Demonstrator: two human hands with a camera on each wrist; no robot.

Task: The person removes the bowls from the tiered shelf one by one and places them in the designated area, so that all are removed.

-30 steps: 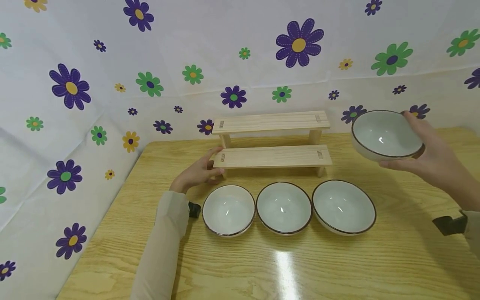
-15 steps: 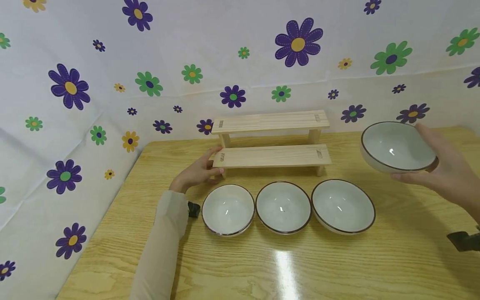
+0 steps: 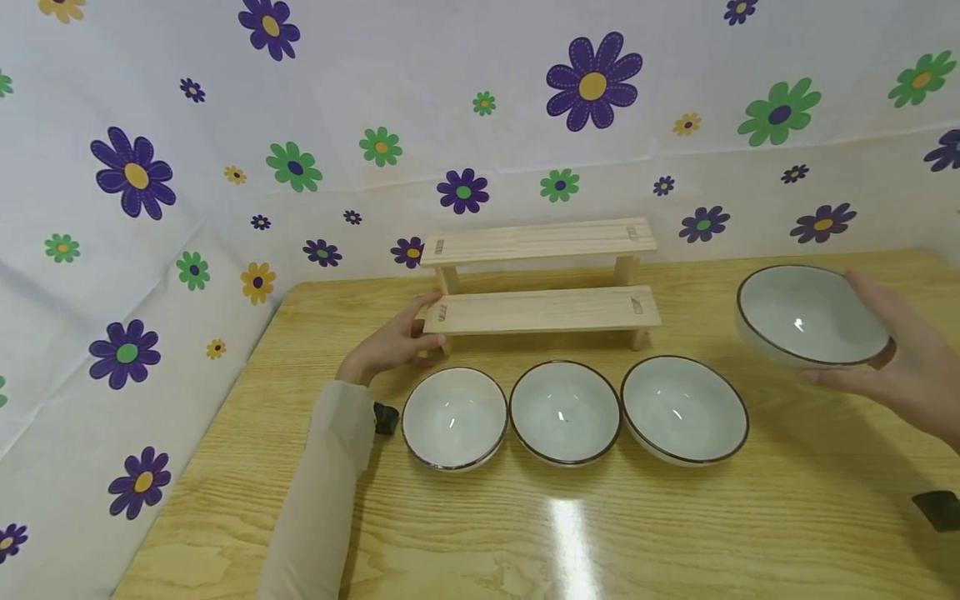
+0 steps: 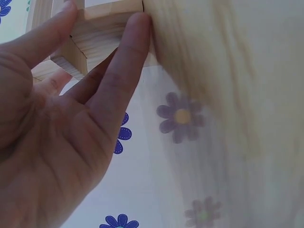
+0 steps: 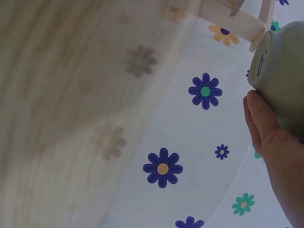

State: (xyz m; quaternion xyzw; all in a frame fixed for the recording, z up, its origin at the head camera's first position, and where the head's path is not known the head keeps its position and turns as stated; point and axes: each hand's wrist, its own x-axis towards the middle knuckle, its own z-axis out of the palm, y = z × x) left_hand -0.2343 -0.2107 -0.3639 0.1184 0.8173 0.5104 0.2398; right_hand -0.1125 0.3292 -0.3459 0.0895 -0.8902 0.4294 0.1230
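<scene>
A white bowl with a dark brown rim (image 3: pixel 813 315) is up in the air at the right of the head view. My right hand (image 3: pixel 911 362) grips it by its right side, and in the right wrist view the fingers (image 5: pixel 263 114) lie against its outer wall. At the left end of a two-tier wooden shelf (image 3: pixel 543 310), my left hand (image 3: pixel 393 340) holds the lower tier. Thumb and fingers are around the wooden end (image 4: pixel 102 35) in the left wrist view. In front of the shelf stand a left bowl (image 3: pixel 455 419), a middle bowl (image 3: pixel 566 412) and a right bowl (image 3: pixel 684 409).
The shelf stands on a wood-grain table (image 3: pixel 480 533), near its back edge. Behind and to the left hangs a white cloth with flowers (image 3: pixel 337 100). The three standing bowls form a row, side by side, close in front of the shelf.
My right hand has moved the held bowl to the right and lower, away from the shelf. The left hand, the shelf and the row of bowls stay in place.
</scene>
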